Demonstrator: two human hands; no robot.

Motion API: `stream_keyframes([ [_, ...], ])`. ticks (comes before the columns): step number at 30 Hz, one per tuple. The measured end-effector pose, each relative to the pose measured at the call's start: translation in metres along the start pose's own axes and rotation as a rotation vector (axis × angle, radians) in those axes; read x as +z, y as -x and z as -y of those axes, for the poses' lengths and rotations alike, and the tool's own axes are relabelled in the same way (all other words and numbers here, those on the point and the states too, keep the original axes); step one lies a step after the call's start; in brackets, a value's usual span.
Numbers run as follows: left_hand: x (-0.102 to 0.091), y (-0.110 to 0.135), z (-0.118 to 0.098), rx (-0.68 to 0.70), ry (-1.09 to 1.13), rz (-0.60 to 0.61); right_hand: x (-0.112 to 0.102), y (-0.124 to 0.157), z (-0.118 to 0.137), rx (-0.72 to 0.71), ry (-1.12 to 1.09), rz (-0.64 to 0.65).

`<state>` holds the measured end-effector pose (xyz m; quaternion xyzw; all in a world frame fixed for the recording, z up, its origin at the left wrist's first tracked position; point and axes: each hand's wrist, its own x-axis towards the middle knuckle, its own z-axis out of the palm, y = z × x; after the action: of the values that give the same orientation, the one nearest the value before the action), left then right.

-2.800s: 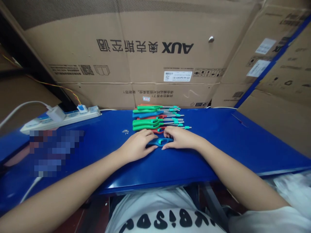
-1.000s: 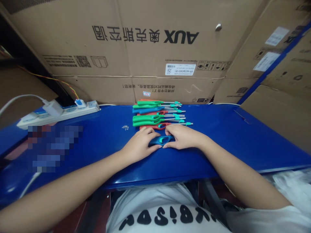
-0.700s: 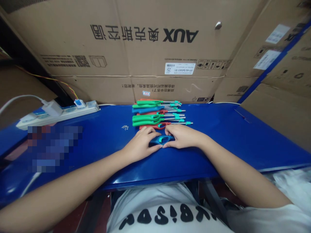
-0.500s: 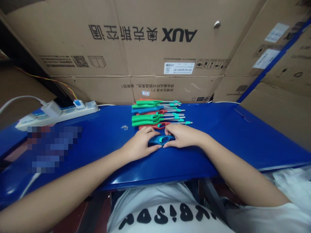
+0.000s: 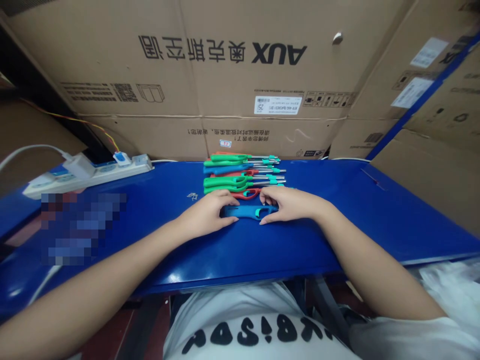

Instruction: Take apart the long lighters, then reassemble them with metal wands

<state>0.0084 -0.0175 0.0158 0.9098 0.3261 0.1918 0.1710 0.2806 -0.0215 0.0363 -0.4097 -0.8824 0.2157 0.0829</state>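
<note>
A blue lighter-shaped tool with a teal trigger (image 5: 243,211) lies on the blue table (image 5: 337,220) between my hands. My left hand (image 5: 206,215) curls over its left end, fingers bent round it. My right hand (image 5: 288,205) pinches its right end near the trigger. Just behind them lies a row of several green, blue and red tools of the same kind (image 5: 240,172), their metal tips pointing right. A red one (image 5: 250,193) touches the far side of my fingers.
Large cardboard boxes (image 5: 225,75) wall in the table at the back and the right. A white power strip with plugs (image 5: 86,172) sits at the far left, its cable running off left. A blurred patch (image 5: 80,225) covers part of the table's left side.
The blue tool has shifted slightly away from me, towards the row, and both hands went with it. More of its blue body shows between my hands now.
</note>
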Motion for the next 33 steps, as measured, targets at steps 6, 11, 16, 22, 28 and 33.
stream_keyframes([
  [6,0.007,0.002,-0.008,0.092,-0.054,-0.1,0.003,-0.003,0.01,0.008,0.06,0.018],
  [11,0.009,0.004,-0.01,0.104,-0.038,-0.151,0.004,-0.001,0.01,-0.043,0.054,-0.036],
  [16,0.011,0.003,-0.01,0.061,0.002,-0.193,0.003,0.001,0.013,-0.065,0.105,-0.129],
  [22,0.013,0.002,-0.009,0.043,0.051,-0.168,0.006,-0.002,0.017,0.027,0.137,-0.051],
  [28,0.012,0.002,-0.014,-0.011,-0.044,-0.088,0.011,-0.003,0.021,0.025,0.162,-0.052],
  [33,0.013,0.002,-0.016,-0.052,-0.068,-0.033,0.013,-0.004,0.026,0.019,0.188,-0.032],
])
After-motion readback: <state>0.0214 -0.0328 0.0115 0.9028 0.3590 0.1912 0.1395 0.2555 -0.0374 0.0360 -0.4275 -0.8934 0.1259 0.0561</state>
